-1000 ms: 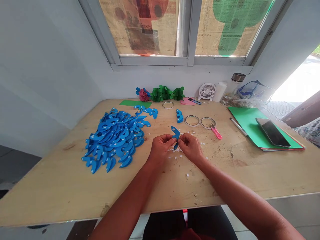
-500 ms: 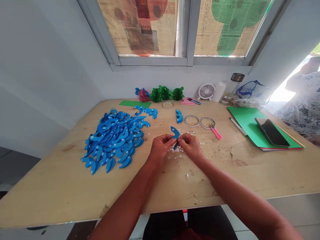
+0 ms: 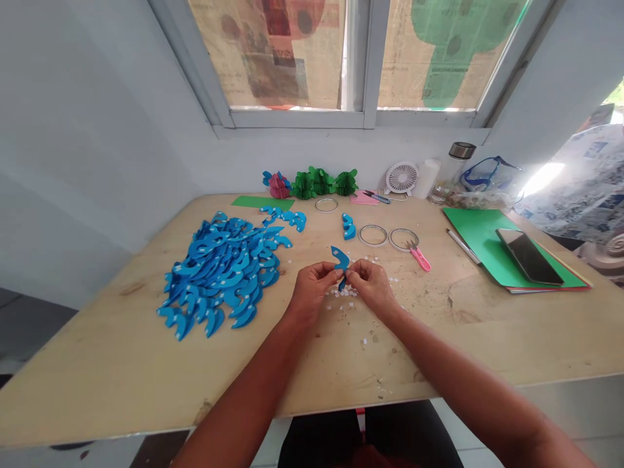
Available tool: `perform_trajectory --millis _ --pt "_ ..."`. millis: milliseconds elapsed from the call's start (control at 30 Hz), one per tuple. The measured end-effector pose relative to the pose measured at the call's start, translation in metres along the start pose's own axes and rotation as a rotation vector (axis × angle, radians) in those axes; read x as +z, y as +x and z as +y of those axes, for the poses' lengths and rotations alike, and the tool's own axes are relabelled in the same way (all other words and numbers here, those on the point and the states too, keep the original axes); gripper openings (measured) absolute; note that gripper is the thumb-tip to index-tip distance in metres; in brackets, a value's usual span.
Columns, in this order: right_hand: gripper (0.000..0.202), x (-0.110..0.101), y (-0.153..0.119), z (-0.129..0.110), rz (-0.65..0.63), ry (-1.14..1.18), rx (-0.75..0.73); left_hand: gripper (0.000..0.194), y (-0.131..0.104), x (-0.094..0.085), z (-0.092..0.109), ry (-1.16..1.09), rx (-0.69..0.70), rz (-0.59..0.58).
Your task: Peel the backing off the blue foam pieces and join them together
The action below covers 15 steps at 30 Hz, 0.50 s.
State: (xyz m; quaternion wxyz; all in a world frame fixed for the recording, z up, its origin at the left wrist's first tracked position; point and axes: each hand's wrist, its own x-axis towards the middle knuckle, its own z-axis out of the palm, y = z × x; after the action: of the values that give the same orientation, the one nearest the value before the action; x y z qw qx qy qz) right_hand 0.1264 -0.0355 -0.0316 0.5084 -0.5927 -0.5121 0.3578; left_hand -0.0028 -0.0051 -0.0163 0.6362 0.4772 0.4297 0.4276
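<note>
Between both hands a curved blue paper piece [image 3: 340, 256] is held upright above the table, with a small white square near its top. My left hand [image 3: 312, 286] pinches its left side. From the right, the fingers of my right hand [image 3: 371, 283] are pressed together at its middle, close to the left fingertips. Small white paper squares [image 3: 344, 292] lie scattered beneath the hands. A large pile of similar blue paper pieces [image 3: 224, 266], many bearing white squares, spreads out left of my left hand. Another small blue stack [image 3: 348, 226] lies just beyond the hands.
Tape rolls [image 3: 373, 235] and pink-handled snips [image 3: 419, 256] lie right of centre. A phone [image 3: 529, 255] rests on green sheets [image 3: 472, 224] beside a pen [image 3: 463, 247]. Along the wall stand green paper figures [image 3: 320, 182], a fan [image 3: 402, 177] and a bottle [image 3: 448, 172]. A person's patterned clothing [image 3: 580, 175] shows at right.
My hands keep nearly the same hold on the blue paper piece. At the far right, the person in patterned clothing has shifted position. The view has moved very slightly.
</note>
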Motion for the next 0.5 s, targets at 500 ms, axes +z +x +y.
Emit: perform_trajectory --millis 500 --pt "0.012 -0.0002 0.0003 0.0005 0.006 0.024 0.006 0.019 0.0002 -0.0015 -0.0004 0.028 0.024 -0.044"
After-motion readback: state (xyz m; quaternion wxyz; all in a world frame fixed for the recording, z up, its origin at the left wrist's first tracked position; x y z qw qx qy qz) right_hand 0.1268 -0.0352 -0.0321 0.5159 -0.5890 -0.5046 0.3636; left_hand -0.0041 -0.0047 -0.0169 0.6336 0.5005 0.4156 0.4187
